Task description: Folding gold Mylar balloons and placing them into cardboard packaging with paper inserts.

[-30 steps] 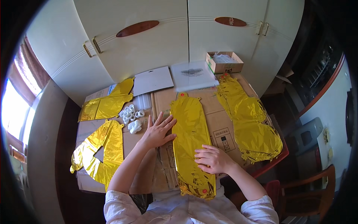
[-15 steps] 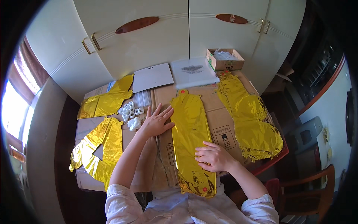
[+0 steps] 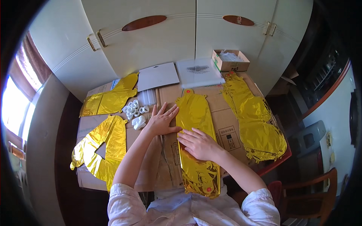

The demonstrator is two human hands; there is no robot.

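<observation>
A flat gold foil balloon (image 3: 198,113) lies lengthwise in front of me, with a red dot near each end. My right hand (image 3: 200,145) rests flat on its middle, fingers stretched out to the left. Beside its left edge, my left hand (image 3: 163,121) is spread open, the fingertips touching the foil. Farther right is a stack of wavy gold foil balloons (image 3: 252,116). On the left, a looped gold foil balloon (image 3: 113,139) lies below another bent gold foil balloon (image 3: 109,101).
Several white rolls (image 3: 132,109) and a crumpled white piece (image 3: 138,122) lie left of my left hand, near a bundle of clear straws (image 3: 147,97). Behind are a white card (image 3: 158,77), a clear plastic sheet (image 3: 198,73) and a cardboard box (image 3: 237,66). Flattened cardboard (image 3: 164,150) covers the table.
My right hand has moved up and left from the balloon's lower right edge to its middle and now lies flatter. My left hand stays at the left edge. The view has shifted slightly.
</observation>
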